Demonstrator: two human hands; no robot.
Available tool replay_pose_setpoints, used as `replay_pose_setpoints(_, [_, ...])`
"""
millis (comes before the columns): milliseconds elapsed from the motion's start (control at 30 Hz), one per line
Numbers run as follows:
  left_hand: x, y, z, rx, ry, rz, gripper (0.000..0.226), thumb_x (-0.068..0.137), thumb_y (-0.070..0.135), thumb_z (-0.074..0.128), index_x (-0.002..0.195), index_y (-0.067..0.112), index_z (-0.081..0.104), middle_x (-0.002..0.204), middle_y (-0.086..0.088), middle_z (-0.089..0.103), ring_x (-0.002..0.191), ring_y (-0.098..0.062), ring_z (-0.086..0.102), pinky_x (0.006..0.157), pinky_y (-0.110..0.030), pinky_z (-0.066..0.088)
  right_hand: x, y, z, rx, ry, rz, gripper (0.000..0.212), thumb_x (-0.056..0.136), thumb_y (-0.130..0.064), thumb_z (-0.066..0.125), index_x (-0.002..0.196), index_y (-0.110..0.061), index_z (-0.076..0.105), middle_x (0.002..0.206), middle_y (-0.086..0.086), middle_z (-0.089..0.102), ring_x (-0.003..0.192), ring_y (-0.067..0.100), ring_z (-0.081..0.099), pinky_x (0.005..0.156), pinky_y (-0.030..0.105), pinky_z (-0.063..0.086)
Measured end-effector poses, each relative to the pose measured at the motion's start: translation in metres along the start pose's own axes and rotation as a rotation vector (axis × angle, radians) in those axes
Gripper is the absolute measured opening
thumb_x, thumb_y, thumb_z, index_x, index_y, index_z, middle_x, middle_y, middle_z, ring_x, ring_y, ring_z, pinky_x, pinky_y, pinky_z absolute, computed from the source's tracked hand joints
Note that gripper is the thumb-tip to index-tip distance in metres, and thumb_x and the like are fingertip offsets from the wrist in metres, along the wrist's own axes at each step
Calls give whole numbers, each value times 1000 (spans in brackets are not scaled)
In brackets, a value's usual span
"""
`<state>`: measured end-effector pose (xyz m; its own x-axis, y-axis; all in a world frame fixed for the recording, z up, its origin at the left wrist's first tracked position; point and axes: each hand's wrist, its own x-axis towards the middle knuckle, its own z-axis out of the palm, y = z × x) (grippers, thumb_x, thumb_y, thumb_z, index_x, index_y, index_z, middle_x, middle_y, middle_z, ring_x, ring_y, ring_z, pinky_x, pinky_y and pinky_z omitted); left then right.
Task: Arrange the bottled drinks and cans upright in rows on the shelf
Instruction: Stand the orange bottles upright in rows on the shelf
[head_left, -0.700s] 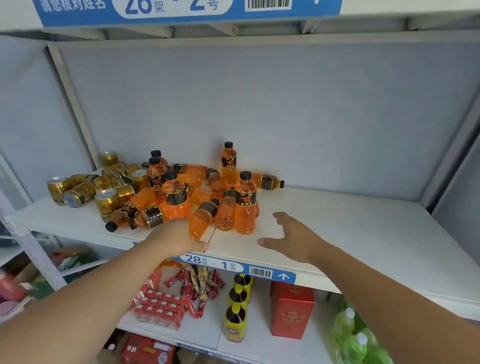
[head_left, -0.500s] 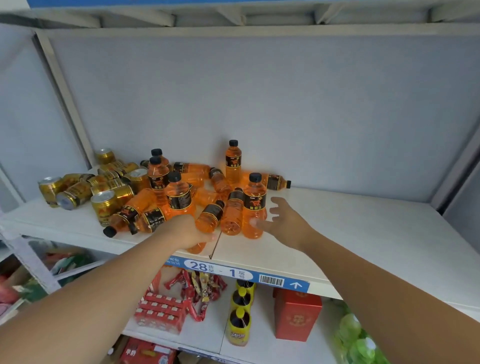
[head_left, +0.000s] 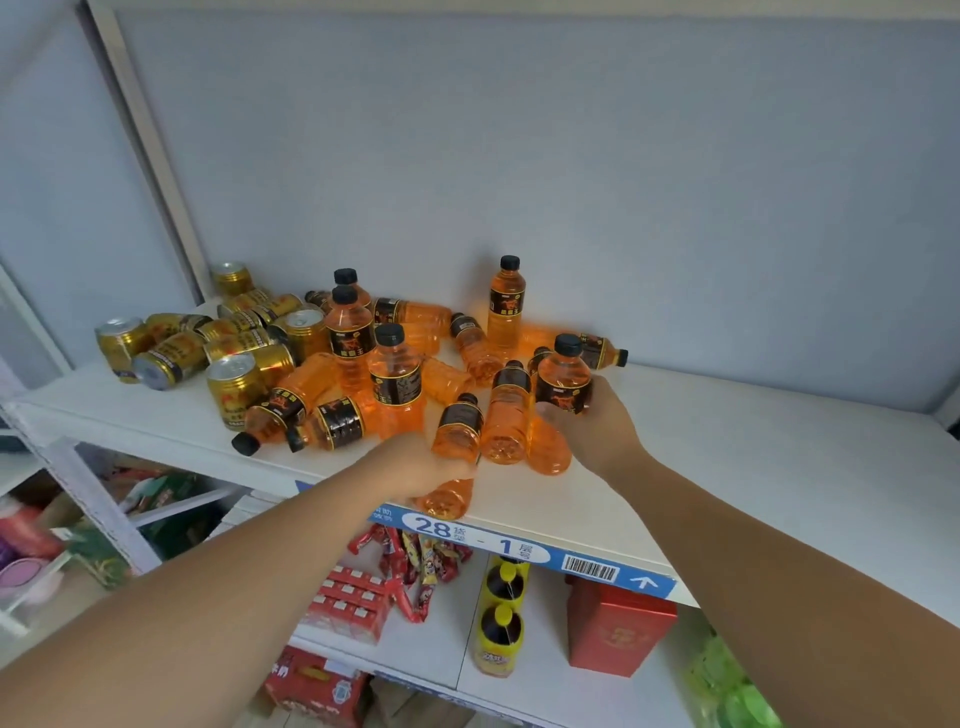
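Where both were open before, the right hand (head_left: 597, 431) now grips an upright bottle (head_left: 563, 376), the left hand (head_left: 415, 465) a fallen bottle (head_left: 444, 499).

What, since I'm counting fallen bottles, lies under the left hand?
An orange bottle end pokes out below the left hand at the shelf edge. The hand covers its middle, so whether the capped bottle beyond the fingers is the same one can't be told.

On white flat shelf board (head_left: 727, 467): gold metal cans (head_left: 228, 343) heaped at left, orange plastic bottles (head_left: 395, 374) jumbled just right, touching them. Behind, grey back panel (head_left: 571, 156). Below, red cardboard box (head_left: 618, 629) on lower shelf (head_left: 540, 654).
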<state>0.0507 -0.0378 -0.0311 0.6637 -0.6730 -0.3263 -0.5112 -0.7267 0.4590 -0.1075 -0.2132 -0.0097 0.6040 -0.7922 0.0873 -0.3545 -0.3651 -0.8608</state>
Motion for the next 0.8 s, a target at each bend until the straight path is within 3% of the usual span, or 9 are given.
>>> replay_pose_setpoints(100, [-11, -9, 6, -124, 14, 25, 68, 58, 83, 61, 76, 18, 65, 60, 2, 62, 59, -16, 63, 55, -27, 40, -4, 1, -2, -6, 80, -6, 50, 85, -42, 77, 125, -23, 54, 94, -18, 56, 84, 5, 54, 59, 15, 37])
replay_pose_setpoints(300, [-36, -6, 3, -206, 212, 168, 55, 74, 73, 67, 56, 22, 55, 44, 11, 53, 42, -3, 52, 50, -29, 36, -17, -4, -25, 0, 149, -76, 41, 80, -48, 78, 112, -32, 57, 89, -24, 58, 81, 0, 56, 61, 17, 39])
replay_pose_setpoints(400, [-39, 13, -4, -291, 264, 267, 42, 76, 67, 72, 77, 25, 72, 70, 13, 71, 67, -4, 66, 64, -30, 51, -22, -9, -46, 6, 189, -88, 38, 81, -49, 78, 106, -36, 53, 86, -26, 56, 78, -3, 55, 59, 17, 38])
replay_pose_setpoints(533, [-30, 58, -2, -382, 207, 399, 33, 73, 58, 81, 92, 34, 71, 84, 22, 73, 80, 4, 68, 77, -26, 55, -25, -3, -85, 11, 239, -67, 41, 80, -49, 78, 106, -31, 54, 89, -21, 58, 80, -2, 56, 59, 19, 39])
replay_pose_setpoints(667, [-14, 115, 20, -383, 161, 527, 46, 71, 53, 85, 109, 37, 65, 107, 16, 72, 99, -3, 67, 90, -31, 53, -22, 15, -136, 4, 293, -48, 40, 78, -50, 79, 104, -32, 54, 91, -20, 60, 82, -2, 57, 59, 20, 40])
replay_pose_setpoints(800, [8, 180, 55, -394, 116, 602, 55, 70, 44, 89, 117, 29, 64, 110, 11, 73, 101, -7, 67, 93, -35, 54, -14, 46, -194, 2, 377, -6, 38, 78, -49, 79, 102, -31, 56, 91, -18, 61, 81, 1, 58, 58, 22, 40])
